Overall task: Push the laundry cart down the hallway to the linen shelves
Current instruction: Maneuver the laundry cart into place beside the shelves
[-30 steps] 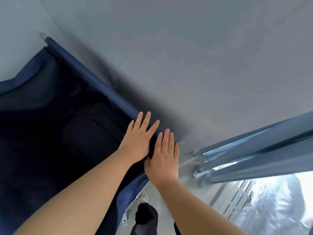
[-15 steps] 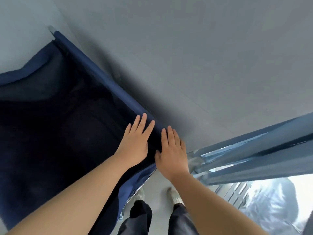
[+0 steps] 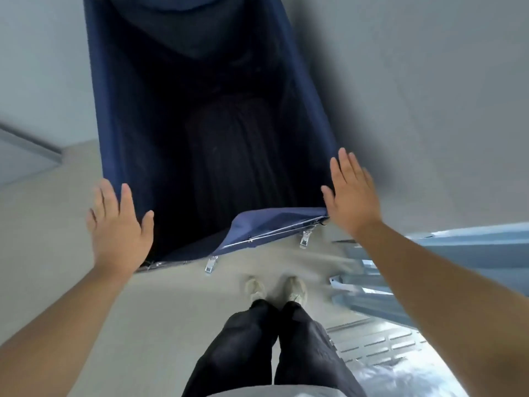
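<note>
Left hand (image 3: pixel 118 227) & right hand (image 3: pixel 351 196) both flat, fingers spread, on laundry cart (image 3: pixel 114 133) near corners.

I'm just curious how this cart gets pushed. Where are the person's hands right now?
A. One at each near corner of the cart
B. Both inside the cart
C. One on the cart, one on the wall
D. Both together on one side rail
A: the left hand lies at the near left corner of the cart and the right hand at the near right corner, both flat and open, far apart.
</note>
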`<move>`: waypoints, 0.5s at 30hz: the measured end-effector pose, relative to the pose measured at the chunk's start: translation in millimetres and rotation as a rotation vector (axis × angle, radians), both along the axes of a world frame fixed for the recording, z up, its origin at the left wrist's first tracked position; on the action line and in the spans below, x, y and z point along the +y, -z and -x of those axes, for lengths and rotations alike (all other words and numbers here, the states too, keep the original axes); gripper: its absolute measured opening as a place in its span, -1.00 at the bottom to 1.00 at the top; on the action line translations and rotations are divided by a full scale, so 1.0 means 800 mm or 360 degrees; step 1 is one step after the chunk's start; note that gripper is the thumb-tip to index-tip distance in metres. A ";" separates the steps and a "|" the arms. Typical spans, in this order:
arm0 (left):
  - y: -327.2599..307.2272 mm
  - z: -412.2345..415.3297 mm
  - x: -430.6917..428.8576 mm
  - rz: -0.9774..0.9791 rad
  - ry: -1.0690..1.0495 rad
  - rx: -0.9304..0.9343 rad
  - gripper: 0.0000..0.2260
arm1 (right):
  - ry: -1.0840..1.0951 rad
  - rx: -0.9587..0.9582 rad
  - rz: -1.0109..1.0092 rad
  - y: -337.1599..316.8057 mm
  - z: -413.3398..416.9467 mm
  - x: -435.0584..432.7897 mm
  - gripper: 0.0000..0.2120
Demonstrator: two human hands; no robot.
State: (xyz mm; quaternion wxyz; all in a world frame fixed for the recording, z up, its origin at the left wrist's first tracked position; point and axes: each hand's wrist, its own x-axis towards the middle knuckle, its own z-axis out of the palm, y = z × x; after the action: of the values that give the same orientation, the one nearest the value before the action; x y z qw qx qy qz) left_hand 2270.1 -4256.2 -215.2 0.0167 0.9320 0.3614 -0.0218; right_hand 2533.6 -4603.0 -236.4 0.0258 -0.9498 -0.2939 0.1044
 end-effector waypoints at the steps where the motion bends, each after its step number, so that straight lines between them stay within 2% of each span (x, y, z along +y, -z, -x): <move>1: 0.003 0.014 0.005 0.0001 -0.0057 0.0024 -0.41 | -0.0023 0.0007 0.0009 0.001 -0.002 0.002 -0.40; 5: 0.026 0.035 0.006 0.0092 -0.0014 0.0049 -0.41 | -0.0008 -0.0031 0.0025 0.005 -0.003 0.007 -0.38; 9: 0.048 0.050 0.005 0.0074 -0.0089 -0.0068 -0.37 | -0.0022 -0.0122 0.0164 0.012 0.016 0.021 -0.40; 15: 0.062 0.056 0.009 0.0033 -0.0065 -0.0077 -0.38 | -0.0009 -0.0138 0.0233 0.015 0.023 0.023 -0.36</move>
State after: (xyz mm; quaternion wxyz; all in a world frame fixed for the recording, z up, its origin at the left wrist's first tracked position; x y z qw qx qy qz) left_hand 2225.3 -4249.0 -264.9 0.0355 0.9244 0.3797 -0.0025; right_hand 2515.1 -4584.5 -248.5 -0.0568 -0.9519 -0.2891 0.0845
